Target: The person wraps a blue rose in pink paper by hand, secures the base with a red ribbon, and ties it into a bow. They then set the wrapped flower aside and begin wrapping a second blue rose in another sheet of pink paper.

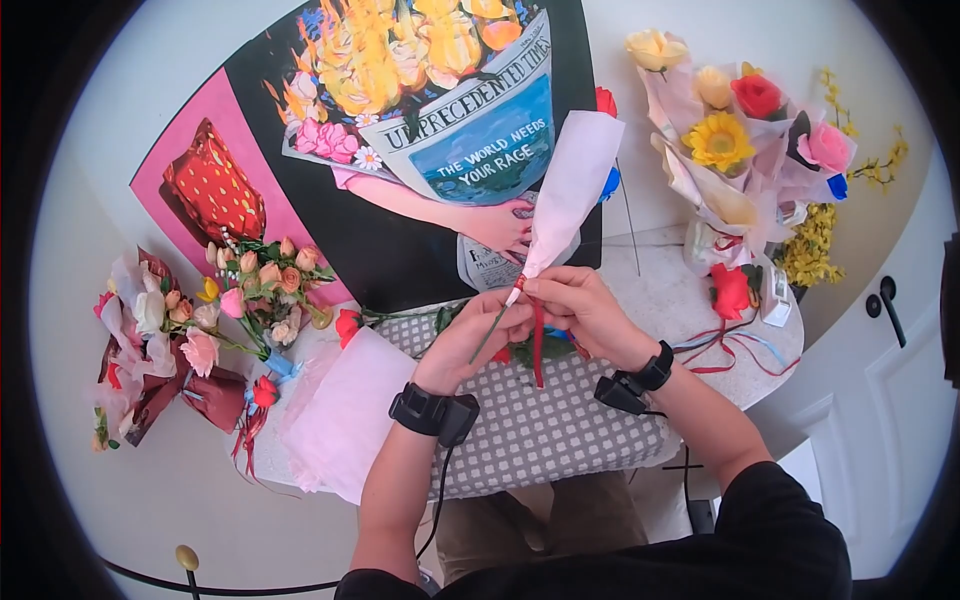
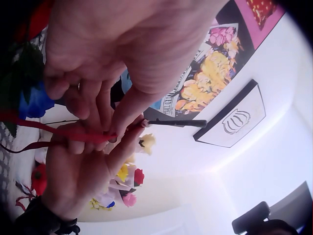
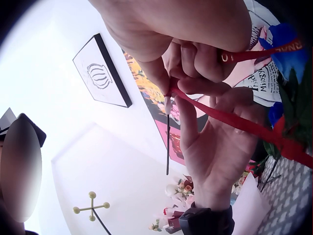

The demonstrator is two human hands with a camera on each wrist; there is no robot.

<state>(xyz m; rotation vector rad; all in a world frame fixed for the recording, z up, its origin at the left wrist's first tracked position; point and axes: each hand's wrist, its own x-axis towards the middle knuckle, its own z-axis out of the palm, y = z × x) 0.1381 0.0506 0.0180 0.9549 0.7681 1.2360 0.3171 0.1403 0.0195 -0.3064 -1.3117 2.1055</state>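
Note:
Both hands meet over the table at the base of a pale pink paper wrap (image 1: 575, 180), a narrow cone that leans up and to the right. Its thin stem (image 1: 488, 338) slants out below, and a red bloom (image 1: 605, 101) shows by its upper edge. My left hand (image 1: 474, 338) pinches the wrap's gathered base and stem. With thumb and fingers my right hand (image 1: 585, 308) grips a red ribbon (image 1: 539, 350) at that base; one end hangs down. Gold lettering marks the ribbon in the right wrist view. Fingers hide the binding point.
A grey checked cloth (image 1: 570, 430) covers the table front, with pale pink paper sheets (image 1: 345, 410) at left. Flower bunches (image 1: 270, 280) stand left; wrapped bouquets (image 1: 720, 150) stand right. Loose ribbons (image 1: 735, 345) lie near the right edge. A large painting (image 1: 440, 130) leans behind.

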